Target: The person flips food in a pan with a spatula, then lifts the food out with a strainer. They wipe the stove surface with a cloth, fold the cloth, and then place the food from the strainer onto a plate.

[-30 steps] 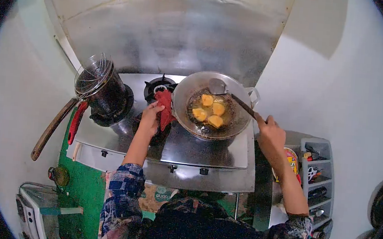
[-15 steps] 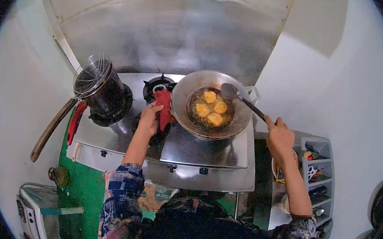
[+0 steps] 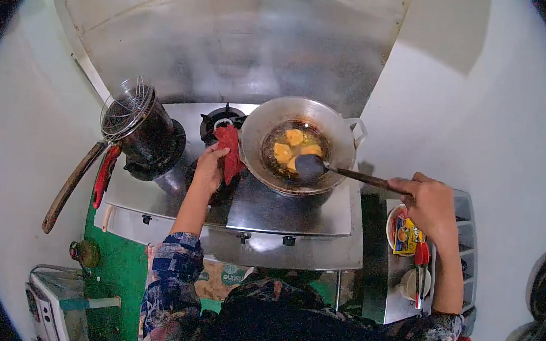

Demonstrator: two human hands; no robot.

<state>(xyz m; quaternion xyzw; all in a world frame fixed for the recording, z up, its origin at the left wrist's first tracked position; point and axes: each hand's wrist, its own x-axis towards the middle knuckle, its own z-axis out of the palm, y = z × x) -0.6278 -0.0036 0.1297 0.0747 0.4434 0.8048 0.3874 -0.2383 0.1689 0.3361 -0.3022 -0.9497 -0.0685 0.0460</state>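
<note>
A metal wok [image 3: 260, 164] of hot oil sits on the stove, with several golden fritters [image 3: 295, 137] frying in it. My right hand [image 3: 431, 204] is closed round the handle of a dark spatula [image 3: 311, 167]. The blade is in the wok, over the nearer fritters and partly hiding them. My left hand [image 3: 209, 166] pinches a red cloth [image 3: 227, 148] at the wok's left side; the cloth covers the wok handle there, if there is one. A loop handle [image 3: 357, 132] shows bare on the wok's far right.
A dark pot [image 3: 151, 140] with a wire strainer [image 3: 126, 115] across it stands on the left burner; the handles stick out toward me. A bare burner [image 3: 220, 122] lies behind the cloth. At right are a bowl [image 3: 395, 225], a yellow packet [image 3: 406, 239], red tongs [image 3: 422, 258] and a grey rack [image 3: 467, 217].
My right hand has moved right and a little nearer to me. The spatula blade has gone from the wok's upper right wall down onto the nearer fritters. My left hand stays on the cloth.
</note>
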